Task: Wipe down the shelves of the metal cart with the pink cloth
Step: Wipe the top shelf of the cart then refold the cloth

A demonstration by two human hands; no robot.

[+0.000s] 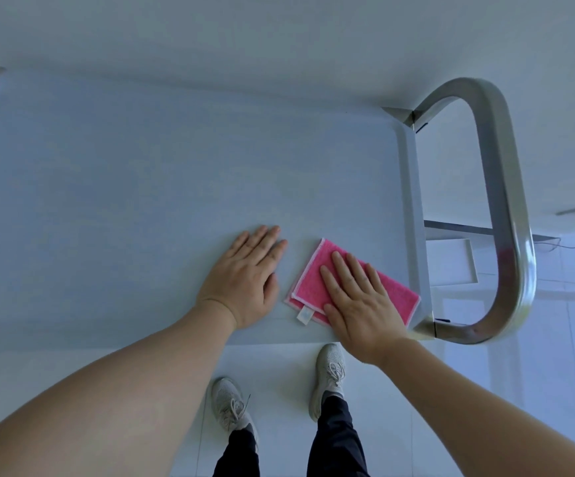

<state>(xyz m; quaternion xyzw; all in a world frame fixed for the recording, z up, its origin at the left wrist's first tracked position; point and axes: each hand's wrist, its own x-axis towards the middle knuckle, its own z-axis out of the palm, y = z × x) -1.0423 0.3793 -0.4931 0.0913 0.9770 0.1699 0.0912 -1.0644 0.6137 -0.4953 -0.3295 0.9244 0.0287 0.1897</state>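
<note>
The cart point(413, 201) shows its top shelf point(141, 184), with a handle point(506, 201) at its right end. The step in hand looks like wiping this shelf, begun at the corner nearest the handle. The left hand point(245, 280) rests flat on the shelf, fingers straight, holding nothing. The right hand point(358, 304) presses flat on the folded cloth point(308, 280), not gripping it. Next, I judge, comes a sweep away from the handle; the left hand, just beside the cloth, stands in that path. A lower shelf point(451, 263) shows past the handle-end rim.
</note>
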